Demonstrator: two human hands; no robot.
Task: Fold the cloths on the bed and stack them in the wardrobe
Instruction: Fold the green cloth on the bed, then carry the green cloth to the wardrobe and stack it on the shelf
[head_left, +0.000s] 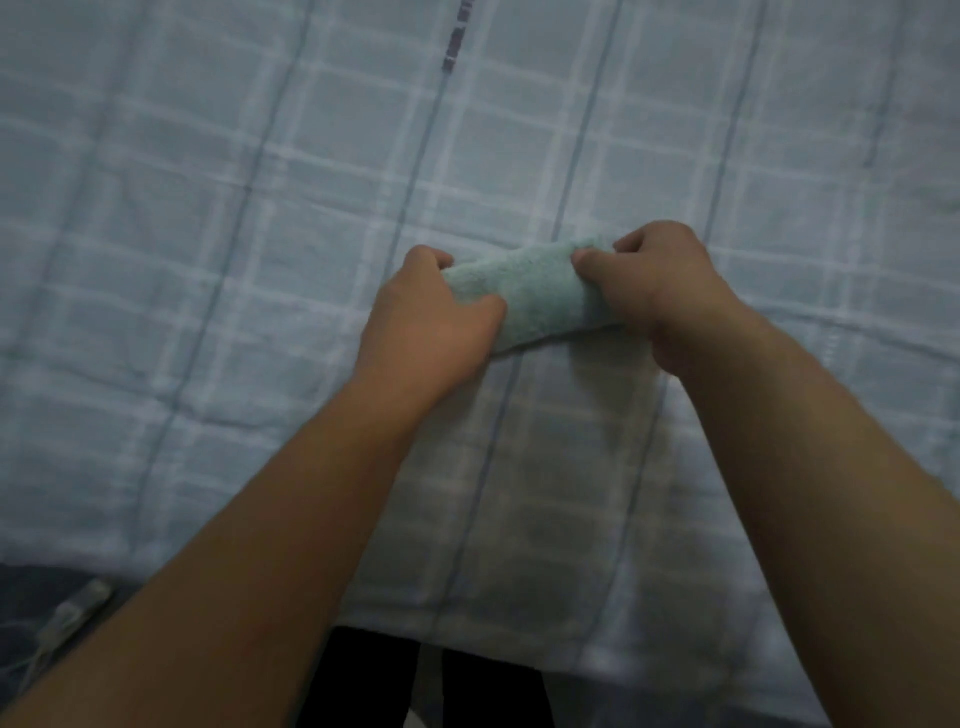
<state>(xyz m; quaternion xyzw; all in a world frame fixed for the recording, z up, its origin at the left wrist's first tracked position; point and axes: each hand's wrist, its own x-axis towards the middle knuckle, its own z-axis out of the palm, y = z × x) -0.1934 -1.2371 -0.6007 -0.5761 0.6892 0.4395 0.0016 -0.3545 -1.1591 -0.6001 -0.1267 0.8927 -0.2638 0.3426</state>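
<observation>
Cloth, small, mint-green and fluffy, lies across the bed between the two hands. It is already doubled into a short, thick strip that slants from the near left up to the far right. The left hand grasps its left end, thumb on the near side and fingers curled over the far edge. The right hand grasps the right end, thumb pressed on top and the other fingers tucked round behind. Neither hand is released or empty.

The step in hand looks like the folding itself, probably near its close: the piece is compact enough that one more fold, or a squaring-up, would seem to finish it. I cannot tell whether it rests fully on the bed or is lifted slightly off it, because the picture is soft and blurred.

As I judge it, the next move calls for bringing one end over the other with the edges matched and pressing the cloth flat. The bundle would then go to the wardrobe, which is not in view. The pile looks thick and springy, so the fold will likely try to open unless held down. A firm grasp at both ends should keep the layers from sliding. Beyond the hands and to either side, the bed wears a pale blue checked cover.
</observation>
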